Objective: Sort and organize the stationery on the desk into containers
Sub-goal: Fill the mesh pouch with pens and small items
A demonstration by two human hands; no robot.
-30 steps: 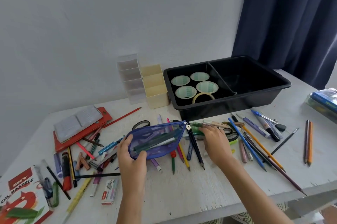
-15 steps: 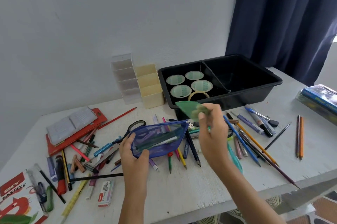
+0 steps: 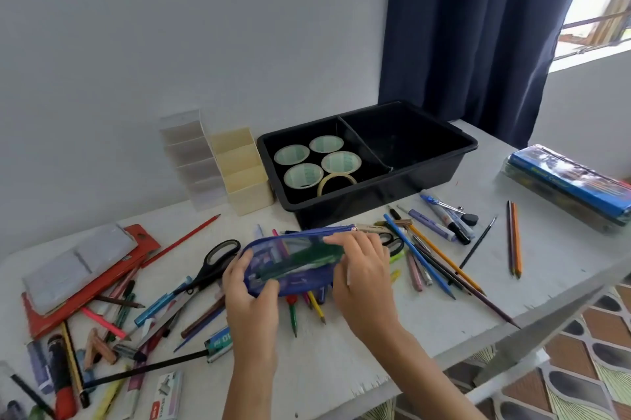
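A blue mesh zip pouch [image 3: 297, 262] with green pens inside is held just above the white desk [image 3: 341, 351]. My left hand [image 3: 249, 296] grips its left end, thumb on the front. My right hand [image 3: 362, 269] holds its right end, fingers laid over the top edge near the zipper. Loose pencils and pens [image 3: 433, 259] lie scattered to the right and under the pouch. Black scissors [image 3: 218, 262] lie just left of the pouch. A black two-part tray [image 3: 426, 173] behind holds several tape rolls [image 3: 321, 163] in its left half.
A cream divided box [image 3: 246, 173] and a clear divided box [image 3: 191, 160] stand against the wall. A red folder with a clear case [image 3: 78, 269] and more pens lie at left. A blue box [image 3: 566, 183] sits at far right. The desk's front edge is close.
My right hand lifted a green item from the desk and brought it to the pouch; now that hand rests on the pouch's right end. The pouch has risen slightly.
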